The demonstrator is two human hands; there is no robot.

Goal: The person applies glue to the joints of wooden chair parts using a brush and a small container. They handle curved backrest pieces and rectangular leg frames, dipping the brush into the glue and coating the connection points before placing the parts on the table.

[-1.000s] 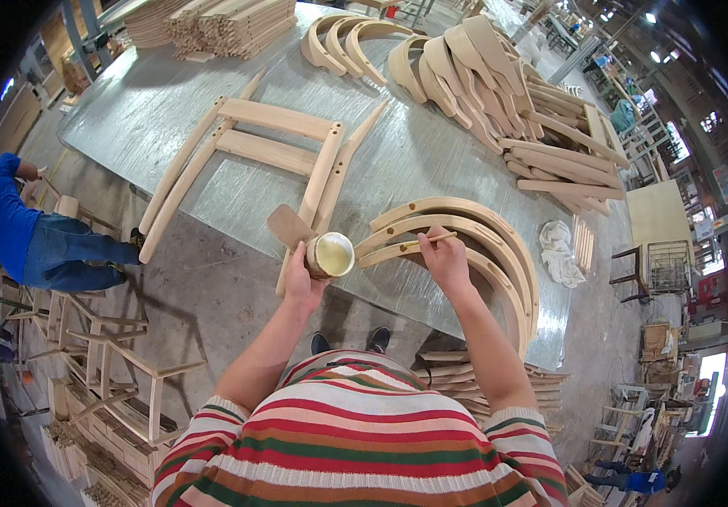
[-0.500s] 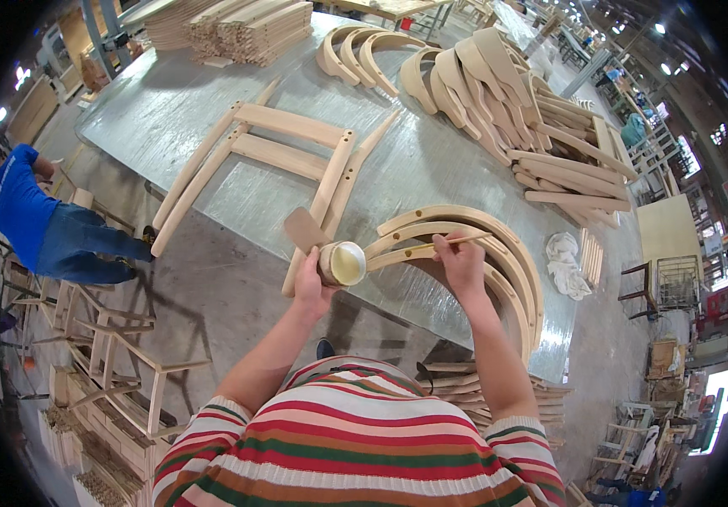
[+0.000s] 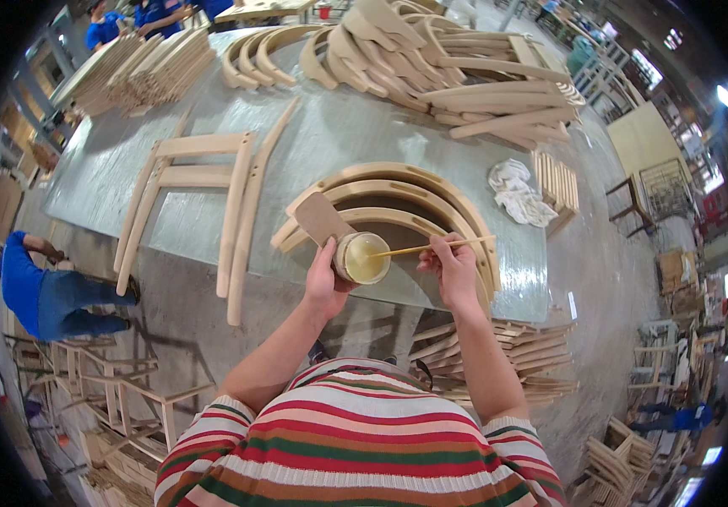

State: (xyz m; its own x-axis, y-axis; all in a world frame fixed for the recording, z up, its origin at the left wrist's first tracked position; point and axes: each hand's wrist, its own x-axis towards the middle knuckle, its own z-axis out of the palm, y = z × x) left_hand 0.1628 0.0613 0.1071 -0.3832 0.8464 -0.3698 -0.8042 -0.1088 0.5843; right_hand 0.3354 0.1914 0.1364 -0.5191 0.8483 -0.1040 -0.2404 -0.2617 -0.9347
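My left hand (image 3: 323, 286) is closed around a round cup (image 3: 365, 258) of pale yellow, glue-like liquid, tilted so its inside shows. A flat brown piece with a rounded end (image 3: 322, 217) sticks out beyond the cup from the same hand; how it is gripped is hidden. Between the fingers of my right hand (image 3: 455, 275) is a thin wooden stick (image 3: 419, 248), its tip inside the cup's mouth. Just beyond both hands, several curved wooden rails (image 3: 398, 171) lie nested on the table, with dark slots in their edges.
On the wrapped table (image 3: 296, 139) stands a joined wooden frame (image 3: 233, 211) at left. Stacked curved parts (image 3: 381, 51), slats (image 3: 140, 76) and a white cloth (image 3: 516, 193) lie farther off. More wooden pieces (image 3: 516, 355) sit low at right. A person in blue (image 3: 30, 291) bends at left.
The stick has moved from over the curved rails into the cup. The cup has shifted slightly right. My view has turned and moved rightward along the table.
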